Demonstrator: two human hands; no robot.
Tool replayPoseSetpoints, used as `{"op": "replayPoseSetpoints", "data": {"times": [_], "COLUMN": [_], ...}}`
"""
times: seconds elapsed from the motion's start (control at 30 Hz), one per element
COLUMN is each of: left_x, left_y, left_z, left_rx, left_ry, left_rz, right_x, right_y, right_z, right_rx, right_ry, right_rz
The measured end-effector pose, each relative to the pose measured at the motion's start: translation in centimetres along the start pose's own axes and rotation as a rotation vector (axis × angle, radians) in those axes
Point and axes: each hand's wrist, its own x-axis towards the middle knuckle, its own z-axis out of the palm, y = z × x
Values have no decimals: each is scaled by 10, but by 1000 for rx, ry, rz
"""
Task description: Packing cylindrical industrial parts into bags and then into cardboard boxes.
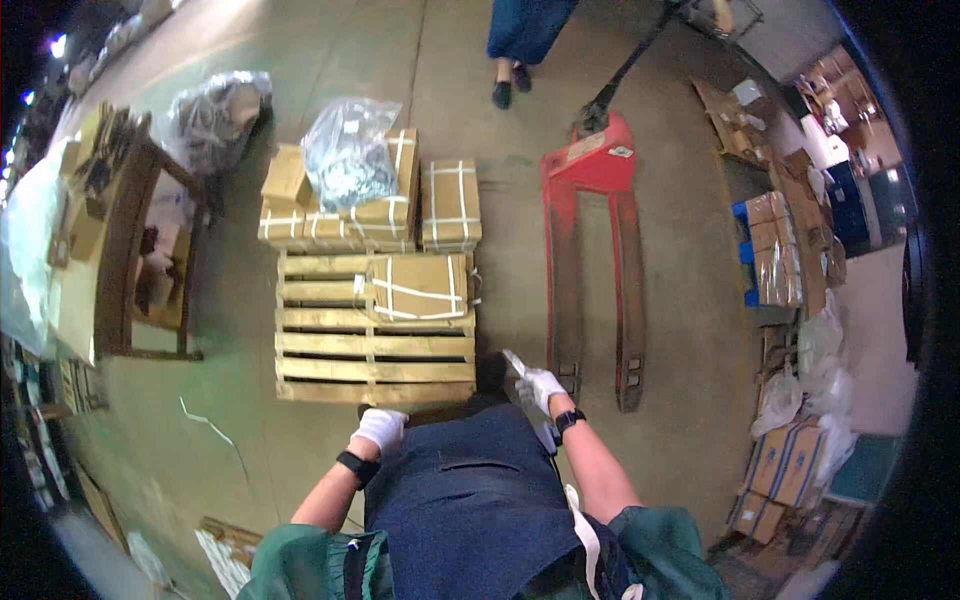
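Observation:
My left hand (pixel 382 428), in a white glove, is beside the dark apron (pixel 470 470) at the pallet's near edge. Its fingers look curled; I cannot make out what is in them, if anything. A narrow, pale, blade-like thing (pixel 514 364) juts from my right hand (pixel 540 388), also gloved and closed, right of the pallet corner. Ahead lies a wooden pallet (pixel 330 344) with bare slats in front. One flat carton (pixel 420 287) with white straps rests on its right side. Behind it are several strapped cartons (pixel 385 222), topped by a clear plastic bag (pixel 350 155).
A red pallet jack (pixel 595 165) stands to the right, forks toward me. A person (pixel 525 40) is at the far side. On the left is a wooden table (pixel 125 260); a white strap (pixel 215 428) lies on the floor. Cartons (pixel 785 465) line the right.

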Motion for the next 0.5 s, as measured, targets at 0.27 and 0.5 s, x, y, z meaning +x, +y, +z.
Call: {"op": "replayPoseSetpoints", "data": {"times": [0.27, 0.5], "left_x": [60, 83], "left_y": [20, -20], "left_z": [13, 79], "left_rx": [-200, -210], "left_ry": [145, 78], "left_rz": [20, -189], "right_x": [120, 277], "right_y": [-115, -219], "right_z": [71, 129], "right_rx": [-326, -438], "right_ry": [231, 199], "right_rz": [-34, -216]}}
